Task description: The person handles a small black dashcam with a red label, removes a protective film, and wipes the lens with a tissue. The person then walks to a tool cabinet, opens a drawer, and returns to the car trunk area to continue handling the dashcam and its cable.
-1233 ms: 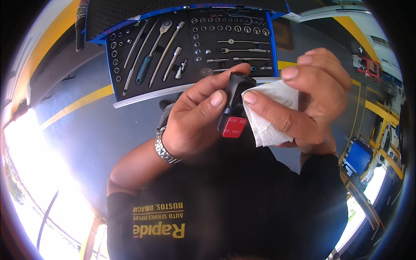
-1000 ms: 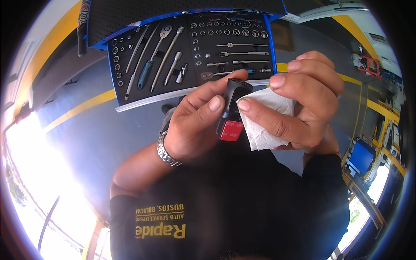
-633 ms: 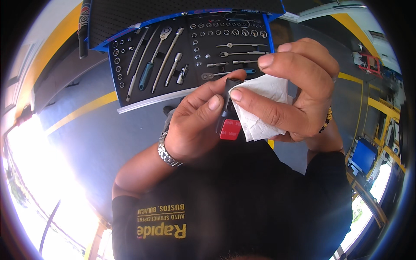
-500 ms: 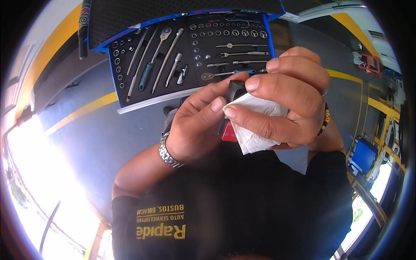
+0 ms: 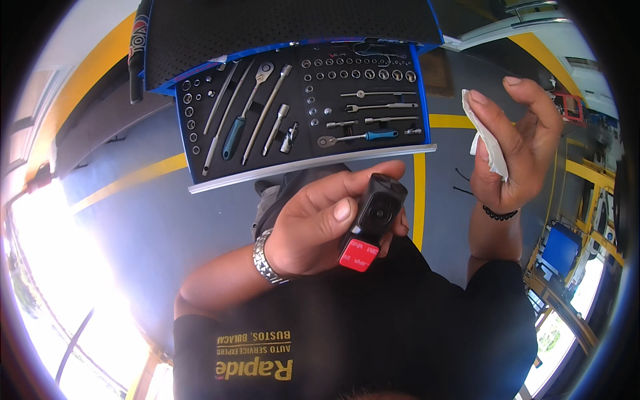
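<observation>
Rt hand (image 5: 523,153) w/ tissue (image 5: 493,152) has swung clear of blk camera-like device (image 5: 373,221), fingers pinching tissue. Lt hand (image 5: 310,223) grips device nr drawer's front edge (image 5: 313,167): round lens (image 5: 381,213), red sq. pad (image 5: 359,255); back hidden.

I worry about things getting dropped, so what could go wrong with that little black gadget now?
The black gadget might slip, as only the left hand holds it. The left thumb lies beside the side with the round lens, so it could smudge it. The white tissue might fall if the right hand loosens.
</observation>
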`<state>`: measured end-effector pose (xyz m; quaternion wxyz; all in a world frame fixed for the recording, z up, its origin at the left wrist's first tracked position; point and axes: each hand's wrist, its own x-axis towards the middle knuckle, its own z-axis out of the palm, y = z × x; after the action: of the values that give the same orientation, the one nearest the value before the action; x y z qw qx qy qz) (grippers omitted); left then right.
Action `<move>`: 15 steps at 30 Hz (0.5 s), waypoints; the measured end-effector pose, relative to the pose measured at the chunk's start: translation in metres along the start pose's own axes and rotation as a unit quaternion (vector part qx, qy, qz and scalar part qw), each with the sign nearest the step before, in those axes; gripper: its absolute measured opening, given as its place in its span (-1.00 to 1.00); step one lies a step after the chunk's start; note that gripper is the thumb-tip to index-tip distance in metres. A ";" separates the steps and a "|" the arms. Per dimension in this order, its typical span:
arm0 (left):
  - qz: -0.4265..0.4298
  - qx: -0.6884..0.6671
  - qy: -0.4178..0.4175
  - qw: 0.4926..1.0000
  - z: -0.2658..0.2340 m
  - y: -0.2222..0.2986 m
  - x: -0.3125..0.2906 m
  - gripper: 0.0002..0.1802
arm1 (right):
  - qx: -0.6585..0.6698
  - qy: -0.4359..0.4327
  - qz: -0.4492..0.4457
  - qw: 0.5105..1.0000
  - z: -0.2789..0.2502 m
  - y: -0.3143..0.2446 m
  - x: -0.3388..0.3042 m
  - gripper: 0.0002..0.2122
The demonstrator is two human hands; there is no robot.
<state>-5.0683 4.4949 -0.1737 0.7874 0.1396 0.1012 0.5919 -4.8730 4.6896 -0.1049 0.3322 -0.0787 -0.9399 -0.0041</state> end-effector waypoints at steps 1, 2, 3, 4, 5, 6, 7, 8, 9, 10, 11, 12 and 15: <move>-0.009 -0.009 -0.003 1.000 0.001 0.002 0.000 -0.22 | 0.004 0.008 0.006 1.000 0.002 0.002 -0.004 -0.60; -0.016 -0.013 -0.005 1.000 0.002 0.004 -0.001 -0.22 | 0.002 0.010 0.014 1.000 0.003 0.004 -0.007 -0.59; -0.017 -0.014 -0.007 1.000 0.003 0.005 0.000 -0.22 | 0.004 0.024 0.019 1.000 0.005 0.005 -0.010 -0.58; -0.016 -0.011 -0.009 1.000 0.004 0.006 0.000 -0.22 | 0.009 0.031 0.031 0.999 0.005 0.005 -0.012 -0.57; -0.017 -0.009 -0.009 1.000 0.006 0.007 0.000 -0.22 | 0.019 0.032 0.046 0.998 0.004 0.004 -0.015 -0.59; -0.009 -0.016 -0.014 1.000 0.008 0.008 0.001 -0.24 | 0.012 0.031 0.058 0.998 0.003 0.002 -0.017 -0.60; -0.008 -0.003 0.001 1.000 0.010 0.008 0.001 -0.23 | 0.010 0.024 0.072 0.997 0.001 -0.001 -0.019 -0.62; -0.006 0.011 0.014 1.000 0.012 0.008 0.001 -0.22 | 0.014 0.036 0.095 0.995 0.002 -0.005 -0.021 -0.64; -0.006 0.020 0.024 0.999 0.013 0.009 0.002 -0.22 | 0.018 0.032 0.091 0.995 0.001 -0.008 -0.022 -0.66; -0.012 0.026 0.031 0.999 0.013 0.009 0.003 -0.21 | 0.028 0.044 0.097 0.994 0.005 -0.014 -0.023 -0.66; -0.011 0.028 0.036 0.999 0.013 0.009 0.004 -0.21 | 0.035 0.044 0.106 0.993 0.005 -0.019 -0.024 -0.65; -0.014 0.026 0.046 0.999 0.012 0.009 0.005 -0.20 | 0.030 0.042 0.108 0.993 0.006 -0.024 -0.023 -0.62; -0.032 0.015 0.074 0.997 0.008 0.006 0.006 -0.16 | 0.028 0.052 0.042 0.997 0.009 -0.033 -0.018 -0.64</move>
<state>-5.0696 4.5016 -0.1640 0.7942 0.1037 0.1728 0.5733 -4.8699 4.6545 -0.1217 0.3826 -0.1081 -0.9170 0.0318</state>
